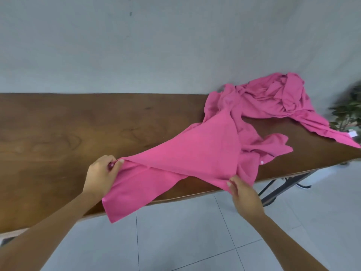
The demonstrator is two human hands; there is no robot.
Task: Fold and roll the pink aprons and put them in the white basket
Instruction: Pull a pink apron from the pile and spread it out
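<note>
Across the near edge of the wooden table (78,133), stretched between two hands: one pink apron (195,153), partly lifted, with a lower flap hanging over the table's front toward the tiled floor (195,241). Pinched at a corner by the left hand (101,175), fingers curled onto the cloth; gripped along the front hem by the right hand (244,194), thumb on top. Behind it, touching and seemingly tangled with it, a crumpled heap of more pink aprons (283,94) at the table's far right. No white basket in view. Judged as the spreading step before the first fold. Keep both pinches firm, draw the cloth clear of the heap, lay it flat without twist, bring the hanging flap up, then match edges before creasing.
</note>
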